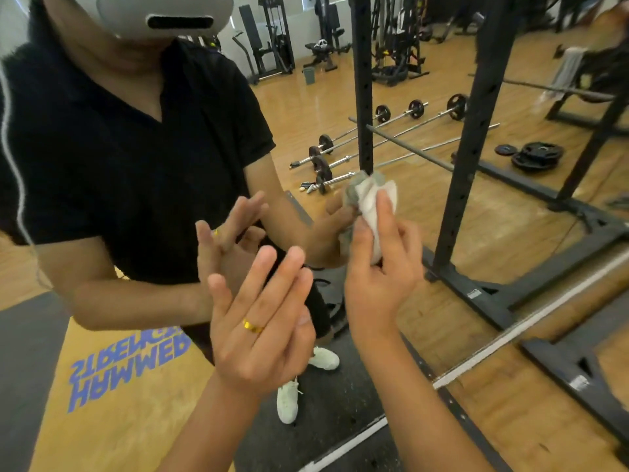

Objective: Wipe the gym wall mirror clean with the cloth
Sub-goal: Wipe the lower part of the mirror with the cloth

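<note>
Mid-frame, cloth (pixel 372 199) is bunched in the right hand (pixel 377 277), fingers (pixel 388 212) curled, and pressed to mirror (pixel 306 97) for scrub pressure; left hand (pixel 258 321) is held flat, empty (likely bracing).

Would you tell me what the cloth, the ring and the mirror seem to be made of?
The cloth looks like soft, matte white fabric, with crumpled folds in the right hand. The ring on the left hand looks like polished yellow metal, possibly gold, given its bright glints. The mirror looks like glossy glass, giving a clear reflection.
</note>
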`<state>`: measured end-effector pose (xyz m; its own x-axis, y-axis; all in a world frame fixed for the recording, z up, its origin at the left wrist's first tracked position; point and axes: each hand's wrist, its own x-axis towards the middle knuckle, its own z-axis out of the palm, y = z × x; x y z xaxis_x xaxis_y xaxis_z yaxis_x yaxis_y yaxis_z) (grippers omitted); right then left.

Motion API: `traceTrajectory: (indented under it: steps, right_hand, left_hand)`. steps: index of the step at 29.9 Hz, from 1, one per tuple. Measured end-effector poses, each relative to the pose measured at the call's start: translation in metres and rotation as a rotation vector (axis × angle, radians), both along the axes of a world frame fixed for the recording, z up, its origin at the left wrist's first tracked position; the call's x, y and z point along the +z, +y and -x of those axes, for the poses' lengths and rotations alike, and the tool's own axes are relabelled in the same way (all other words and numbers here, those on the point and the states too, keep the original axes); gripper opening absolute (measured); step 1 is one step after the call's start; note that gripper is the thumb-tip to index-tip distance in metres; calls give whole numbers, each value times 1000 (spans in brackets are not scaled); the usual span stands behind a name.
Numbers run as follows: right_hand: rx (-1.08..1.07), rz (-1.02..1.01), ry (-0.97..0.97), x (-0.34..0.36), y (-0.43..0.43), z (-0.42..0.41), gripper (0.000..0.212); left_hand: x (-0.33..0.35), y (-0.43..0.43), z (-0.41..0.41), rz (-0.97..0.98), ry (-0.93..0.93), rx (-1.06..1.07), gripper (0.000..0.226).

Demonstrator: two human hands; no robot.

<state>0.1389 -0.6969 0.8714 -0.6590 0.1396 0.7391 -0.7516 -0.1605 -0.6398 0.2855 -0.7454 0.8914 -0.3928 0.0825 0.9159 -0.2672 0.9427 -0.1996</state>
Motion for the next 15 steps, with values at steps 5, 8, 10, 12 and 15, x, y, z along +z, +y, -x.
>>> traceTrajectory:
  steps: [5, 8, 10, 12, 15]
  right_hand:
    - [-25, -217, 388, -13, 18, 33, 29]
    - [-97, -146, 141, -13, 27, 74, 33]
    - [-92, -44, -123, -8, 29, 96, 36]
    - [-96, 36, -255, -5, 28, 98, 37]
    - [-4, 60, -173, -10, 21, 69, 38]
  left_hand:
    - [2, -4, 29, 14, -81, 97, 39]
    - [-2, -9, 34, 65, -75, 155, 37]
    - [-4, -9, 36, 61, -69, 166, 38]
    - [-5, -9, 37, 73, -75, 173, 40]
    - [-3, -10, 36, 100, -98, 194, 39]
